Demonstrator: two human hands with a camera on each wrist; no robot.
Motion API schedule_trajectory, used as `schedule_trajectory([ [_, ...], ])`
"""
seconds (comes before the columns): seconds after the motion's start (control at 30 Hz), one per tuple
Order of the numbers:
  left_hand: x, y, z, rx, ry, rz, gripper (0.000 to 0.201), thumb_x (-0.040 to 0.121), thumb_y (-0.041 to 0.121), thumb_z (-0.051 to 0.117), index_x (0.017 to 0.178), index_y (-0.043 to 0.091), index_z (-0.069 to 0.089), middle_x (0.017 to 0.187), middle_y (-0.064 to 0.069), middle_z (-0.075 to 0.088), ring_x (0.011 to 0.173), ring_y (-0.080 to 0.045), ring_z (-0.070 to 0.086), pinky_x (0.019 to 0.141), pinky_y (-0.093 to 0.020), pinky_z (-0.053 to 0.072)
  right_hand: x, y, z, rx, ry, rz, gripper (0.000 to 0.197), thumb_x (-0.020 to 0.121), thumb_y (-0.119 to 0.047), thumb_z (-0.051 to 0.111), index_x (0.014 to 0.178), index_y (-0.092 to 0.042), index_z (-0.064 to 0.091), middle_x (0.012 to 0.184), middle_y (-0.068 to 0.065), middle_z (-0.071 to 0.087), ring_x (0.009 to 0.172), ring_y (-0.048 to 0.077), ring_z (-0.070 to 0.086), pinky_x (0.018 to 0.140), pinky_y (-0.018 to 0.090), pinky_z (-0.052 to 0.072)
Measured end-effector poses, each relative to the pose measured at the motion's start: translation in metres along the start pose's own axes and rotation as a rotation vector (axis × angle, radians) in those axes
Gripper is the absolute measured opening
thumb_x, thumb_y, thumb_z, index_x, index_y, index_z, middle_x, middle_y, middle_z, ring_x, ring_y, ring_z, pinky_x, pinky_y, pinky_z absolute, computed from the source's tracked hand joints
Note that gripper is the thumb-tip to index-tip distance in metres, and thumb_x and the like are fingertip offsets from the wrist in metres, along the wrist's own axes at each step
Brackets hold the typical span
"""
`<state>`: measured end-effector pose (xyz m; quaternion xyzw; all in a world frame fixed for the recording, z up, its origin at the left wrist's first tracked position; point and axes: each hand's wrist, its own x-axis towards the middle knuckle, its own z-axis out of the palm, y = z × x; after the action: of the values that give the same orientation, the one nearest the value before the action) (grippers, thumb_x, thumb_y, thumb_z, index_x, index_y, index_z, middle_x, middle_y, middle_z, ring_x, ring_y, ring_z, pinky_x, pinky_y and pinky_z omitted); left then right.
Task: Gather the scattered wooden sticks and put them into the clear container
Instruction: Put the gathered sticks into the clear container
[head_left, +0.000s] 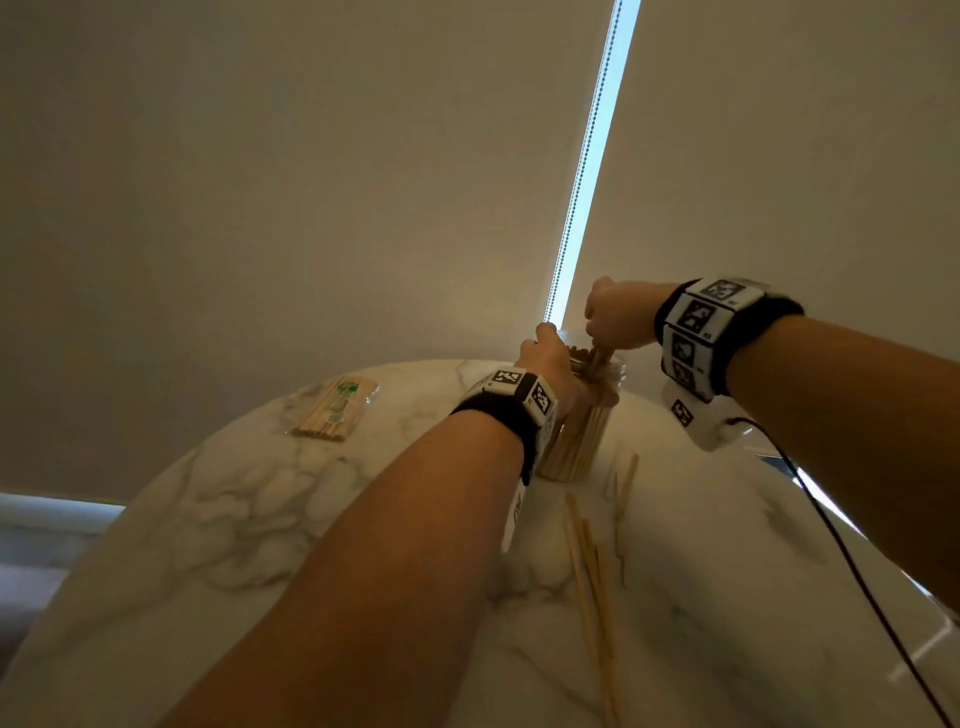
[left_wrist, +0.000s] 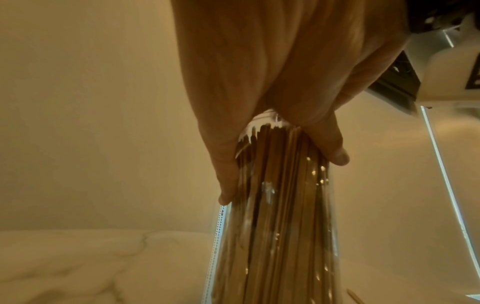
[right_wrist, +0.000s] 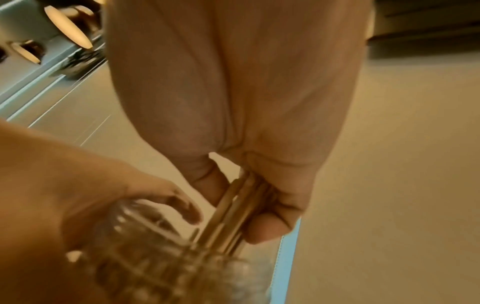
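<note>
Marble-patterned white table (head_left: 260, 519) fills the lower half of our head view, with pale roller blinds (head_left: 311, 182) behind it and a bright slit of daylight between them.

Our right hand (head_left: 615, 314) is curled around a small bundle of wooden sticks (right_wrist: 241, 207), thumb on one side and fingers on the other, and holds them at the mouth of the clear container (head_left: 576, 415), which sits directly below that hand, at its 6 o'clock. Our left hand (head_left: 550, 358) grips the clear container near its top, thumb and fingers wrapped around the neck; the wrist view shows the jar hanging straight down from that grip, packed with upright sticks.

Outward from the hands, the container stands upright on the table near the far edge. At its 6 o'clock, a few loose sticks (head_left: 592, 582) lie flat on the marble, closer to us, between our two forearms. One more stick (head_left: 626, 478) lies just beside the container's base, at about 5 o'clock. Well apart, at the container's 9 o'clock, lies a sealed packet of sticks (head_left: 335, 409) with green print.
</note>
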<state>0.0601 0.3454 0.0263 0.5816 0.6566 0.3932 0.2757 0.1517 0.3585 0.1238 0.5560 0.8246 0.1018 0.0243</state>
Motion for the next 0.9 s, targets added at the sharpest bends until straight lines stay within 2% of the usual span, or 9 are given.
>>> schedule_trajectory([
  [0.13,0.001,0.0,0.0,0.008,-0.006,0.008,0.124,0.057,0.041,0.094,0.151,0.016,0.016,0.144,-0.011,0.041,0.129,-0.033,0.048,0.104,-0.046,0.046,-0.001,0.001,0.014,0.105,0.053,-0.009,0.037,0.1,-0.009,0.046,0.135,0.002,0.042,0.126,0.018,0.059,0.113,0.032,0.059,0.091,0.036,0.048],
  [0.27,0.0,0.0,0.001,0.009,-0.003,-0.001,0.122,0.061,0.041,0.092,0.152,0.016,0.015,0.145,-0.012,0.04,0.13,-0.033,0.047,0.103,-0.046,0.047,-0.001,0.002,0.016,0.222,0.009,-0.025,0.03,0.098,-0.011,0.048,0.124,-0.003,0.061,0.123,0.012,0.064,0.112,0.028,0.061,0.095,0.035,0.05],
  [0.37,0.003,0.0,0.001,0.015,-0.011,-0.002,0.118,0.063,0.041,0.091,0.151,0.016,0.015,0.145,-0.011,0.04,0.131,-0.032,0.047,0.102,-0.045,0.048,-0.005,-0.001,0.012,0.261,-0.072,-0.075,0.031,0.098,-0.01,0.048,0.123,-0.005,0.066,0.122,0.014,0.066,0.115,0.032,0.062,0.098,0.04,0.05],
  [0.53,0.005,-0.003,0.005,-0.027,0.01,-0.004,0.124,0.057,0.039,0.094,0.151,0.016,0.016,0.143,-0.011,0.043,0.129,-0.03,0.049,0.104,-0.045,0.047,-0.003,0.009,0.019,0.334,0.142,-0.029,0.023,0.093,-0.005,0.054,0.11,-0.014,0.067,0.112,0.003,0.066,0.105,0.021,0.062,0.089,0.031,0.052],
  [0.63,0.007,-0.004,0.006,-0.072,-0.002,-0.019,0.125,0.054,0.034,0.096,0.15,0.019,0.017,0.14,-0.01,0.046,0.126,-0.03,0.051,0.103,-0.047,0.047,-0.004,0.017,0.022,0.368,0.181,-0.017,0.014,0.093,-0.015,0.063,0.097,-0.019,0.077,0.1,-0.001,0.072,0.091,0.014,0.064,0.076,0.026,0.052],
  [0.7,0.008,-0.003,0.006,-0.081,-0.009,-0.022,0.124,0.052,0.035,0.096,0.148,0.022,0.018,0.138,-0.009,0.047,0.124,-0.031,0.053,0.101,-0.048,0.048,-0.007,0.016,0.02,0.37,0.096,-0.02,0.023,0.097,-0.022,0.057,0.102,-0.015,0.078,0.102,0.002,0.073,0.093,0.018,0.065,0.074,0.027,0.051],
  [0.8,0.008,-0.004,0.005,-0.046,-0.002,-0.005,0.123,0.055,0.037,0.095,0.149,0.021,0.017,0.14,-0.009,0.045,0.125,-0.031,0.052,0.101,-0.048,0.048,-0.014,0.01,0.012,0.283,-0.029,-0.056,0.032,0.097,-0.018,0.048,0.116,-0.008,0.071,0.118,0.007,0.069,0.11,0.026,0.063,0.095,0.036,0.052],
  [0.83,0.008,-0.005,0.005,-0.046,-0.005,-0.001,0.124,0.055,0.037,0.095,0.149,0.021,0.017,0.141,-0.009,0.044,0.125,-0.031,0.051,0.102,-0.047,0.048,-0.016,0.01,0.009,0.249,-0.039,-0.067,0.031,0.097,-0.015,0.048,0.118,-0.01,0.07,0.12,0.004,0.067,0.112,0.024,0.061,0.094,0.033,0.05],
  [0.9,0.008,-0.006,0.005,-0.047,-0.004,0.006,0.124,0.055,0.037,0.095,0.149,0.019,0.017,0.141,-0.009,0.044,0.126,-0.03,0.051,0.102,-0.046,0.048,-0.018,0.01,0.007,0.199,-0.002,-0.065,0.03,0.096,-0.009,0.051,0.116,-0.018,0.071,0.113,-0.003,0.061,0.103,0.017,0.056,0.081,0.026,0.043],
])
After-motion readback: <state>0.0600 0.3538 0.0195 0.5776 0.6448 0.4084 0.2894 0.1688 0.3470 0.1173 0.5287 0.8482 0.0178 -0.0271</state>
